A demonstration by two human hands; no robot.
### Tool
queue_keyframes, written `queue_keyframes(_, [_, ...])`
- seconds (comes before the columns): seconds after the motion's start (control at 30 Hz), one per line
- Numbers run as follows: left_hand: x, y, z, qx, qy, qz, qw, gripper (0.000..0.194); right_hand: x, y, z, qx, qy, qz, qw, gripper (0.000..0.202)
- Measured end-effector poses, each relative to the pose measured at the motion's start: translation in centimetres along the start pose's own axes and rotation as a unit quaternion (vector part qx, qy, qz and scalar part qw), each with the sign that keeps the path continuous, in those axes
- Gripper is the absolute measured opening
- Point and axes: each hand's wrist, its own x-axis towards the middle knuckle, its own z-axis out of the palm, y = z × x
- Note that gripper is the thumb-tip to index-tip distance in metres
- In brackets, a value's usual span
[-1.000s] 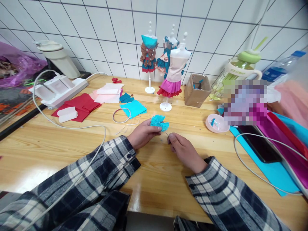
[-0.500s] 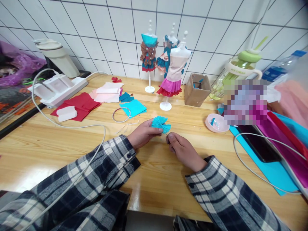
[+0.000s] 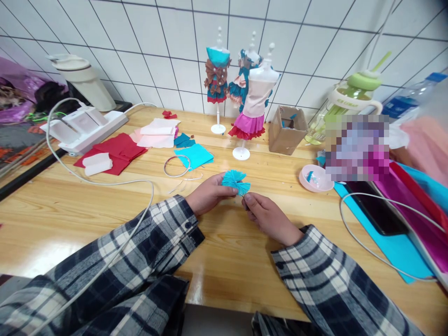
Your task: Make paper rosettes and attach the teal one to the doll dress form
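Observation:
Pleated and fanned out, a bright blue paper piece (image 3: 236,182) is pinched between the thumb and fingers of my left hand (image 3: 207,193). My right hand (image 3: 268,214) is closed just right of it, fingertips together near the paper's lower edge. Something thin and dark shows at those fingertips, too small to name. Beyond my hands stand small white dress forms in paper outfits, the nearest (image 3: 261,93) with a pink and red ruffled skirt. A folded blue sheet (image 3: 198,156) lies behind my left hand, with a thin ring (image 3: 177,166) partly over it.
Red paper (image 3: 126,149), pale pink sheets (image 3: 156,133) and a power strip (image 3: 87,128) lie at the left. A white cable (image 3: 115,185) crosses my left sleeve. To the right are a cardboard box (image 3: 285,135), a pink bowl (image 3: 316,185) and a black phone (image 3: 380,212).
The blue pleated paper and my right hand have shifted very slightly to the right in the view. Both hands keep nearly the same pose.

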Motion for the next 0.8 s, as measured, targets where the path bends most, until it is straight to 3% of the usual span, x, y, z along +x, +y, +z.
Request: queue_keyframes(0.8, [0.02,-0.03,-0.09,0.002,-0.011,-0.006,1.000,0.028,0.10,-0.54,-0.13,0.011,-0.014,0.025,1.000,0.043])
